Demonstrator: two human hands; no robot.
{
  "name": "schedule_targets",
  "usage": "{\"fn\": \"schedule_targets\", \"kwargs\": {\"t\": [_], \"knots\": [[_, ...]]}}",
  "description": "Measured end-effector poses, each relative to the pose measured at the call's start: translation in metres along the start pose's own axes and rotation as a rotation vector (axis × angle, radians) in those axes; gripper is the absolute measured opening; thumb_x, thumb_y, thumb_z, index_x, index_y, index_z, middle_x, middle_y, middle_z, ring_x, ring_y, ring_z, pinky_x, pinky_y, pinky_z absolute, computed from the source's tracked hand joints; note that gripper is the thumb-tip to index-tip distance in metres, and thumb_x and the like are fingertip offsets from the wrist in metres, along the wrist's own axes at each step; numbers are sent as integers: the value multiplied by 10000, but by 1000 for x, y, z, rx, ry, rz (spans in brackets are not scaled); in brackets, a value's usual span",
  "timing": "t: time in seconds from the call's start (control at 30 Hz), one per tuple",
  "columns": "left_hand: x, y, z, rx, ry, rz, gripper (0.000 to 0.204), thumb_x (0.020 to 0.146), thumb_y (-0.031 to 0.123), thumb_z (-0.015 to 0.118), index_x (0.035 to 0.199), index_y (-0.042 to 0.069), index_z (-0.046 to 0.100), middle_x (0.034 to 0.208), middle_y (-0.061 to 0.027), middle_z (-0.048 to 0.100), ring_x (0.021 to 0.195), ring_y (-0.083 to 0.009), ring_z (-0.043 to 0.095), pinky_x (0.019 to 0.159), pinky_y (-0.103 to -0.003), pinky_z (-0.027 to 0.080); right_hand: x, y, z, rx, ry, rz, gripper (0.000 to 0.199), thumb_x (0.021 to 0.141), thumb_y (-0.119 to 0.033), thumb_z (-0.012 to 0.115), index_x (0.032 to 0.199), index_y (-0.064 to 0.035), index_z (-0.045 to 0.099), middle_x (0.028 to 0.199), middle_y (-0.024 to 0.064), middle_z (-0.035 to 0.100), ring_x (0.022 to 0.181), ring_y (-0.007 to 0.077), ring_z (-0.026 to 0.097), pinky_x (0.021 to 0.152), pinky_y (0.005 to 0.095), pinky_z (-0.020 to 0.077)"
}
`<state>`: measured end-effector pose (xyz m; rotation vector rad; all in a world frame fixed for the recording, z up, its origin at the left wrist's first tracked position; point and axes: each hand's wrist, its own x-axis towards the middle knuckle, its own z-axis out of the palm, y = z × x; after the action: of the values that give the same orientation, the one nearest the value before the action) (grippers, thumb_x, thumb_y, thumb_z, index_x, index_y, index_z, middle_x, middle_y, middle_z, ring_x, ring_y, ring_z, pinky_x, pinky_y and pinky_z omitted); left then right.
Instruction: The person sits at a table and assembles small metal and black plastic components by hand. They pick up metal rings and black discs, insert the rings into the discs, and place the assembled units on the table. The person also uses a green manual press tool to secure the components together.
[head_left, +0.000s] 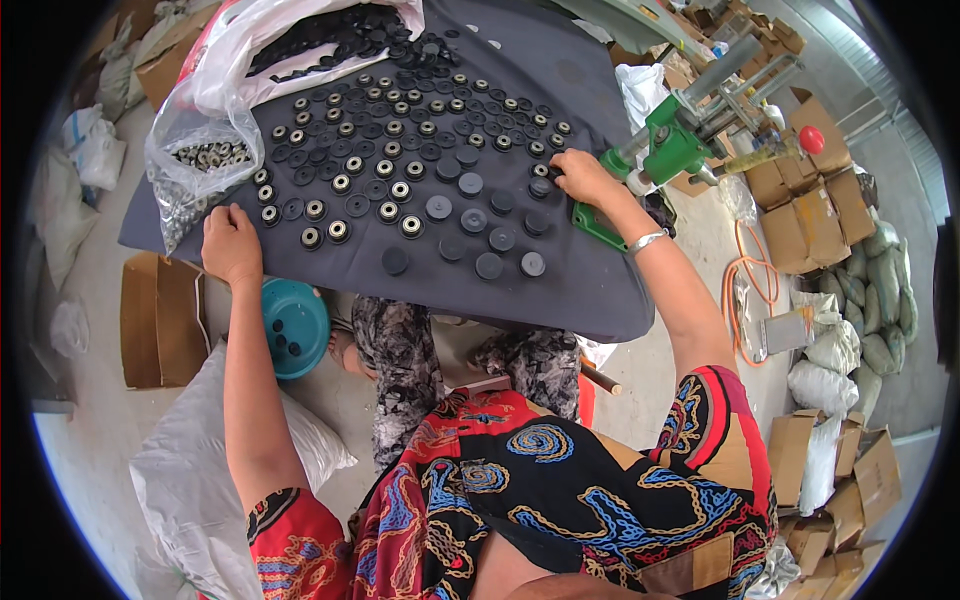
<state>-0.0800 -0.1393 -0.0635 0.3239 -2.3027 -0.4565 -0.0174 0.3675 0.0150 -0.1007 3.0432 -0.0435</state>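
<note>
My left hand (232,245) is at the table's left edge, fingers curled and pressed together, beside a clear plastic bag (205,165) of small metal bearings; its grip is hidden. At the table's right side, my right hand (588,178) pinches a small black plastic disc (555,172), partly covered by the fingers. Close by lies another black disc (541,187). Many round black discs spread over the dark cloth (330,275), several with a shiny bearing (411,227) in the middle. Nearer me sit plain-topped black caps (489,265).
A white sack (240,85) spills black parts at the back. Right of the table stands a green hand press (670,140) with a red knob. Below are a teal basin (297,325), a cardboard box (160,320) and a white sack (190,460). Cartons (815,220) are stacked at right.
</note>
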Motion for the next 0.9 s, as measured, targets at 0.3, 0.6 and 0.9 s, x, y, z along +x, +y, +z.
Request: {"fn": "schedule_targets", "kwargs": {"t": [0.3, 0.6, 0.9], "knots": [[-1, 1, -2, 33, -15, -18, 235, 882, 343, 535, 790, 134, 587, 852, -25, 617, 697, -316, 617, 572, -442, 467, 2, -1, -9, 83, -68, 36, 388, 695, -81, 683, 1072, -3, 635, 1028, 199, 647, 993, 333, 612, 884, 396, 479], [-1, 2, -4, 35, -11, -12, 217, 881, 325, 541, 790, 133, 588, 847, -23, 617, 704, -301, 616, 580, -427, 471, 4, -1, -8, 298, 115, -69, 360, 695, -70, 677, 1042, 9, 622, 971, 197, 651, 954, 341, 618, 840, 399, 482], [0, -1, -1, 35, 0, 10, 214, 881, 321, 540, 791, 132, 584, 833, -26, 613, 703, -300, 614, 586, -425, 472, 10, -9, -13, 150, 44, -153, 377, 705, -75, 702, 1065, -3, 616, 952, 192, 652, 938, 337, 620, 822, 403, 486]]}}
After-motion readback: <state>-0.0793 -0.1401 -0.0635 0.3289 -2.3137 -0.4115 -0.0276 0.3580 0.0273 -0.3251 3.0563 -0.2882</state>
